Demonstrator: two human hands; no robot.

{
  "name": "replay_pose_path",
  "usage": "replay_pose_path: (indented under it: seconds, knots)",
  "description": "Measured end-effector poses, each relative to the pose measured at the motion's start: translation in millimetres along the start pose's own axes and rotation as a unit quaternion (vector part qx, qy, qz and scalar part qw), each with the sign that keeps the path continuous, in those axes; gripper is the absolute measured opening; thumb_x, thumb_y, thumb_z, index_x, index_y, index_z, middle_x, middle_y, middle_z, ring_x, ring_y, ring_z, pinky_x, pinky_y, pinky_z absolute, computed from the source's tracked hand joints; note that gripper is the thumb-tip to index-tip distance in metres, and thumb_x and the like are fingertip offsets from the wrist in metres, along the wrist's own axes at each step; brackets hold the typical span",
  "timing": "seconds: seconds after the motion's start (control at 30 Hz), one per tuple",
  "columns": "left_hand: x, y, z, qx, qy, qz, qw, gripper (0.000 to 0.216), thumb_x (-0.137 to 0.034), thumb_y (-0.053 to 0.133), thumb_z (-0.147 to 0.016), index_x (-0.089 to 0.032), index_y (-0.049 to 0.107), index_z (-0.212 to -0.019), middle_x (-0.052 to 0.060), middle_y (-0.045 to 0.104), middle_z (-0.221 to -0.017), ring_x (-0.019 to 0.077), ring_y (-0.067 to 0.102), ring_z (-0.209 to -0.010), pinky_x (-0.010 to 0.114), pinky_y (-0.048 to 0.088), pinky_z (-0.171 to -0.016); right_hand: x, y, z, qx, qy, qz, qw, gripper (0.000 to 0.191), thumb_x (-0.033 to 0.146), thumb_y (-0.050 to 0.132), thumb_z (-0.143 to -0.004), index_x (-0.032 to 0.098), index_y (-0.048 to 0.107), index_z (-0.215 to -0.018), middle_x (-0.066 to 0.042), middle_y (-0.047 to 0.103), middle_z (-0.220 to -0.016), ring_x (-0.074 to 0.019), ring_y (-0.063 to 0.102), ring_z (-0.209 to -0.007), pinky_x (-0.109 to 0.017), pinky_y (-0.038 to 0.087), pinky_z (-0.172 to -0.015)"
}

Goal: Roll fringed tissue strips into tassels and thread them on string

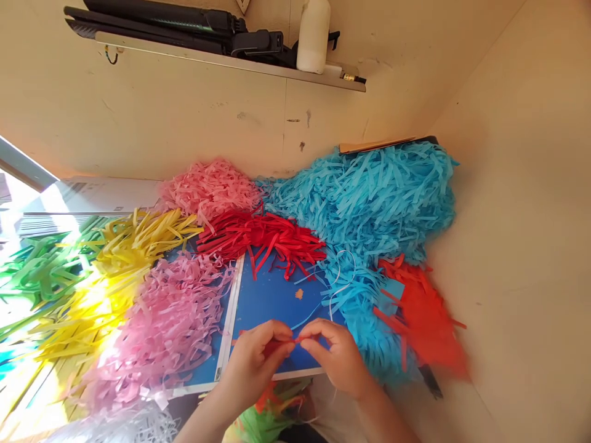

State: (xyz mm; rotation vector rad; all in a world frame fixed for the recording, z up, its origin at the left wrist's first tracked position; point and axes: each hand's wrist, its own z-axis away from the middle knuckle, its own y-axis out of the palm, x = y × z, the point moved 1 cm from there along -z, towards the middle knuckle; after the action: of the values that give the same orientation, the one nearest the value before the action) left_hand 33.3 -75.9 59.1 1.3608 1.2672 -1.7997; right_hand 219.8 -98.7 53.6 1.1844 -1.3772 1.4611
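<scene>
- Left hand (252,363) and right hand (339,357) meet low over the mat (272,301), fingertips almost touching.
- Both are closed in a pinch, thumb against forefinger, on one red strip (295,339). The strip runs between the two pinches, and more red shows bunched inside the left fingers.
- We cannot tell whether the strip is being folded, twisted or tied; the fingers hide the middle of it.
- Just beyond the fingertips there is bare mat with a small orange scrap (299,293) and a thin blue strip (307,317) trailing toward the right thumb.
- Farther beyond lie the red heap (263,237), then a salmon heap (210,187) and a big blue heap (369,197) against the wall.
- Left of the left fingers is a pink heap (170,320), spilling over the mat's edge. Past it are the yellow heap (120,258) and green heap (41,271).
- Right of the right fingers more blue shreds come close to the knuckles, with an orange heap (425,314) beyond.
- Below the wrists, near us, is a green-and-orange bundle (268,412), partly hidden.
- Progress, as we judge it: only one strip is in hand and the heaps look full and sorted by colour. No finished piece shows on the mat, and the bundle below may be one or may not. We think most of the stock is still unworked.
</scene>
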Motion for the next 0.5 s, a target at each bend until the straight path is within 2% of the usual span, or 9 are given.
replay_pose_path:
  seconds: [0.1,0.3,0.37,0.5]
  knots:
    - [-6.4,-0.3,-0.7,-0.006,0.029,-0.035,0.999,0.016,-0.034,0.060,-0.090,-0.023,0.066,-0.100,0.003,0.073,-0.086,0.0172,0.067,-0.075,0.026,0.050,-0.068,3.1,0.2,-0.6,-0.013,-0.041,0.052,0.998,0.011,0.020,0.061,-0.089,0.024,0.070,-0.086,0.000,0.071,-0.083,-0.0152,0.064,-0.077,-0.026,0.049,-0.072]
    - [-11.1,2.4,-1.6,-0.048,0.034,-0.101,0.993,0.016,-0.030,0.058,-0.092,-0.021,0.064,-0.079,0.000,0.068,-0.070,0.0149,0.065,-0.062,0.024,0.050,-0.057,5.4,2.6,1.4,-0.054,-0.055,0.085,0.993,0.013,0.020,0.059,-0.091,0.023,0.070,-0.085,-0.001,0.072,-0.082,-0.0151,0.066,-0.076,-0.024,0.050,-0.072]
    - [-10.0,3.8,-1.4,-0.082,0.075,-0.119,0.987,0.010,-0.026,0.059,-0.091,-0.021,0.065,-0.083,0.001,0.070,-0.075,0.0152,0.067,-0.067,0.024,0.052,-0.060,5.1,3.1,2.7,-0.067,-0.060,0.089,0.992,0.012,0.020,0.059,-0.091,0.023,0.070,-0.085,0.000,0.072,-0.082,-0.0149,0.067,-0.076,-0.023,0.050,-0.072]
    - [-11.1,9.8,-2.4,-0.161,0.208,-0.152,0.953,0.010,-0.017,0.059,-0.090,-0.022,0.067,-0.089,0.001,0.072,-0.083,0.0143,0.069,-0.078,0.025,0.057,-0.076,4.8,5.1,4.9,-0.100,-0.075,0.098,0.987,0.012,0.019,0.061,-0.091,0.023,0.071,-0.085,0.000,0.073,-0.081,-0.0146,0.068,-0.076,-0.023,0.051,-0.073]
